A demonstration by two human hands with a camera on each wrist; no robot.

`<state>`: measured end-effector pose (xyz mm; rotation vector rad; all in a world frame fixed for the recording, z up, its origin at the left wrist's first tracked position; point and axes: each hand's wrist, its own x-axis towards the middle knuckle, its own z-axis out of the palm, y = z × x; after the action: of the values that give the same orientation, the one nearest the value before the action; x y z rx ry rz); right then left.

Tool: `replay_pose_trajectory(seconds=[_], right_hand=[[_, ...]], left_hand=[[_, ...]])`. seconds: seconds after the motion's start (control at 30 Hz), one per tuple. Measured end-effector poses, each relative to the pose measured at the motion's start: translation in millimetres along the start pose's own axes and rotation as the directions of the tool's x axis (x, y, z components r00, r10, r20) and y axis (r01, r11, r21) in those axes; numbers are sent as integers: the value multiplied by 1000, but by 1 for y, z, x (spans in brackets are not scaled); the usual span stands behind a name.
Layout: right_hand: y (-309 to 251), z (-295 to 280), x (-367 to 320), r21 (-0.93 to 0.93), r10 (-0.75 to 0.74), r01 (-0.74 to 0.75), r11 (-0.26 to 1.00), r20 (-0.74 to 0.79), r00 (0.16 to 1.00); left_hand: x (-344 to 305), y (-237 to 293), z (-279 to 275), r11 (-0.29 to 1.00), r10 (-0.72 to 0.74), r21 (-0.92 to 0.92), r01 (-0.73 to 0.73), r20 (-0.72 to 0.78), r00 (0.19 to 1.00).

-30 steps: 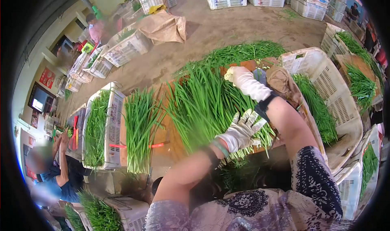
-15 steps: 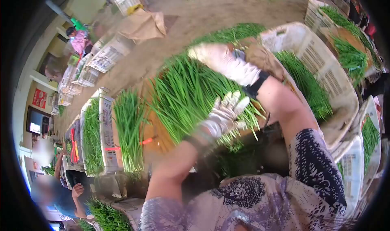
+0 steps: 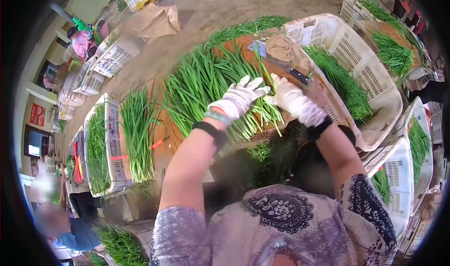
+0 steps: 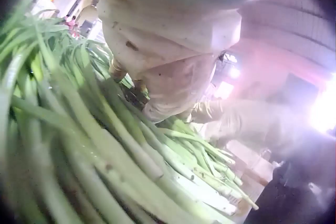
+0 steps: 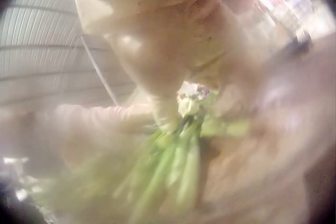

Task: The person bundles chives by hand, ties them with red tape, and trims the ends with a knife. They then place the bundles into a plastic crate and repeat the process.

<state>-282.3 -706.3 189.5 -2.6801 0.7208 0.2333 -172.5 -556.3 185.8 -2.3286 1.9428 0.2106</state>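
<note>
A broad pile of garlic chives (image 3: 201,74) lies on a brown board (image 3: 165,125), pale stalk ends toward the wearer. My gloved left hand (image 3: 238,98) rests on the stalks with its fingers spread. Beside it, near the pile's right edge, my gloved right hand (image 3: 293,99) pinches a few chive stalks. The right wrist view, blurred, has chive stalks (image 5: 176,169) under that hand's fingertips. In the left wrist view, chives (image 4: 79,113) run beneath the left glove (image 4: 173,82), whose fingertips are partly hidden.
A black-handled knife (image 3: 298,75) and a brown cloth (image 3: 280,48) lie at the board's right side. A separate chive bunch (image 3: 137,135) is on the left, beside a white crate (image 3: 114,139). A large white crate (image 3: 356,50) stands right. Another person (image 3: 77,233) is at lower left.
My right hand has come back from the pile's far side to the stalk ends beside my left hand. My left hand stays on the stalks. The head view has shifted.
</note>
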Motion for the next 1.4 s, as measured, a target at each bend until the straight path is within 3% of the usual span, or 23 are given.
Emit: replay_pose_trajectory(seconds=[0.03,0.17,0.2,0.27,0.3,0.33,0.4,0.63,0.73,0.77,0.8,0.87,0.9,0.93,1.03,1.07,1.1,1.17,1.2,1.23,1.27,1.37,1.4], right_hand=[[10,23,0,123,-114,122,985,-73,991],[20,20,7,374,-114,85,923,55,992],[19,27,-6,-27,-207,211,977,-344,916],[-7,5,-35,25,-386,459,888,-502,774],[-21,3,-49,38,-454,535,844,-479,751],[-35,1,-57,57,-452,498,865,-339,825],[-38,29,-51,43,-553,592,805,-310,774],[-14,92,-28,-1,-531,572,820,-373,761],[-19,99,-33,23,-494,577,816,-490,718],[-21,101,-34,-54,-506,547,835,-463,728],[-23,102,-35,-133,-516,514,847,-434,738],[-24,102,-32,-296,-531,444,846,-380,757],[-19,111,-23,-400,-596,456,795,-375,710],[-27,93,-36,-500,-607,417,759,-312,731],[-19,74,-76,-242,-678,633,735,-256,689],[-19,56,-109,-560,-719,593,579,-7,695],[-13,47,-113,-276,-785,809,519,222,579],[-30,-12,-133,231,-724,736,636,510,465],[-3,-19,-139,420,-944,862,284,-33,327],[-13,-54,-131,467,-970,851,241,100,220],[-18,-76,-119,549,-985,821,157,27,171],[-4,-110,-58,536,-808,792,292,-304,504],[-1,-133,-52,519,-710,708,479,-246,660]], left_hand=[[0,-11,16,989,-10,-147,7,-16,1000],[-31,-24,21,961,-71,-263,87,71,995],[-33,-25,20,947,-78,-309,92,58,995],[-34,-23,19,912,-77,-402,87,41,996],[-37,-23,15,902,-49,-431,34,-24,999],[-34,-28,18,869,-12,-494,-18,-58,998],[-28,-40,31,817,18,-569,-95,-139,990],[-76,-39,-2,917,-86,-395,49,-78,993],[-65,-30,-36,957,-241,-240,162,-352,904],[-48,-35,-27,973,-91,-227,-42,-543,835],[-32,-37,-19,993,58,-59,-101,-498,865],[-18,-19,-7,981,94,187,-48,-247,965],[-11,-22,1,1000,-6,-16,6,-12,1000],[-9,-28,14,993,-56,-107,58,26,998],[-16,-27,9,975,-104,-183,125,124,987],[-19,-25,10,975,-102,-186,124,122,987],[-20,-24,8,974,-106,-187,125,111,988],[-14,-26,15,978,-114,-163,128,89,989],[-12,-26,14,980,-106,-160,118,84,991],[-13,-24,14,981,-103,-158,114,80,991],[-16,-24,12,982,-103,-153,113,74,992],[-18,-24,18,994,-101,-25,102,31,994],[-20,-21,15,993,-111,50,108,53,992]])
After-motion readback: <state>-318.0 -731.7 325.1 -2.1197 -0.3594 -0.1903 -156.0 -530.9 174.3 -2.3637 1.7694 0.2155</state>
